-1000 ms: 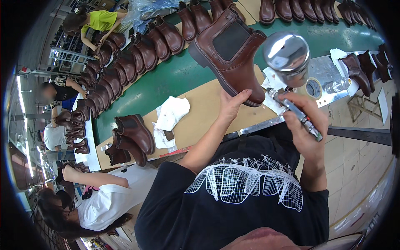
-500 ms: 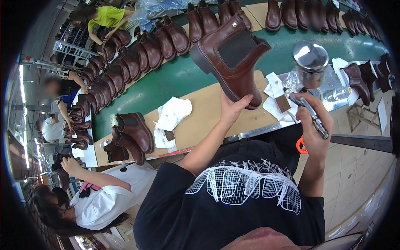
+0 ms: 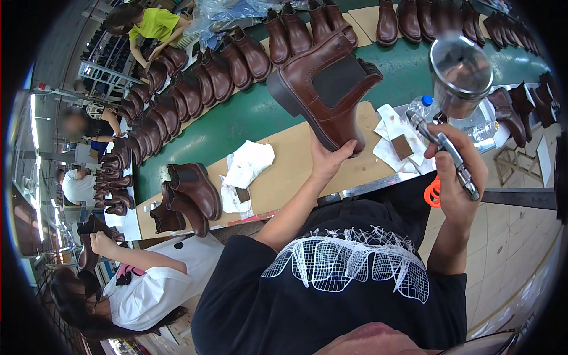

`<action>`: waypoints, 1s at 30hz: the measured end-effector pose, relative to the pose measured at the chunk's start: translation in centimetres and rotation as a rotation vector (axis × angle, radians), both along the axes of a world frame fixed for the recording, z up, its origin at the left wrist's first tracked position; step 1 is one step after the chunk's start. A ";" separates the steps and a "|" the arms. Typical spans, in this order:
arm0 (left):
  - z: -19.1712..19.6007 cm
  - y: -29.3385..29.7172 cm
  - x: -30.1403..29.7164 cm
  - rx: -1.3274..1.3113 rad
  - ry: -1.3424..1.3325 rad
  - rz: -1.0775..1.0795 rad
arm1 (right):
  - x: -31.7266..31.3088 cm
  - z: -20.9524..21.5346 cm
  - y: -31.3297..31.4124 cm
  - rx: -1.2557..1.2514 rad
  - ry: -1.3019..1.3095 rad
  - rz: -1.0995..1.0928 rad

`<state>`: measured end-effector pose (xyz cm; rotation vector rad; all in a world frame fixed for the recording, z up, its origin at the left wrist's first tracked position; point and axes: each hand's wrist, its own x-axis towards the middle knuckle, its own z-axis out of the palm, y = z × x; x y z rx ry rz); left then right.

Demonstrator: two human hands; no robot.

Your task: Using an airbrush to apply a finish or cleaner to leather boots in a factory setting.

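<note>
A brown leather Chelsea boot (image 3: pixel 319 94) with a dark elastic side panel is held up over the table, its toe pointing toward me. My left hand (image 3: pixel 331 160) is closed round the toe. To the right, my right hand (image 3: pixel 458 177) grips a metal spray gun (image 3: pixel 452 155) topped by a shiny steel cup (image 3: pixel 461 74). The gun's nozzle end faces the boot, with a gap between them. An orange coiled hose (image 3: pixel 433 192) hangs beside my right hand. Whether the trigger is pressed, I cannot tell.
Brown board (image 3: pixel 290 171) lies along the near table edge, with white cloths (image 3: pixel 251 163), a brown pad (image 3: pixel 402 147) and a boot pair (image 3: pixel 192 192). Bottles (image 3: pixel 423 103) stand at right. Rows of boots (image 3: pixel 207 77) line the green table (image 3: pixel 248 112). A co-worker (image 3: pixel 142 290) is at left.
My right hand has moved the spray gun to the right, away from the boot. The boot has tilted slightly and shifted a little left. A blue-capped bottle has come into view.
</note>
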<state>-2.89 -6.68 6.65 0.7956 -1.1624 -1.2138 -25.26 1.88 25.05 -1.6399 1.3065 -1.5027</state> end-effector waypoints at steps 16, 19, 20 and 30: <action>-0.1 0.8 -0.3 -0.116 -0.123 0.110 | 1.2 2.2 0.1 0.007 0.113 0.038; -0.6 0.7 0.0 -0.119 -0.132 0.126 | 1.8 2.0 -0.1 -0.011 0.145 0.054; -0.7 0.6 0.1 -0.117 -0.133 0.130 | 2.0 2.0 -0.2 -0.016 0.163 0.071; -0.8 0.4 0.2 -0.102 -0.086 0.087 | 2.6 1.1 -0.2 -0.065 0.243 0.140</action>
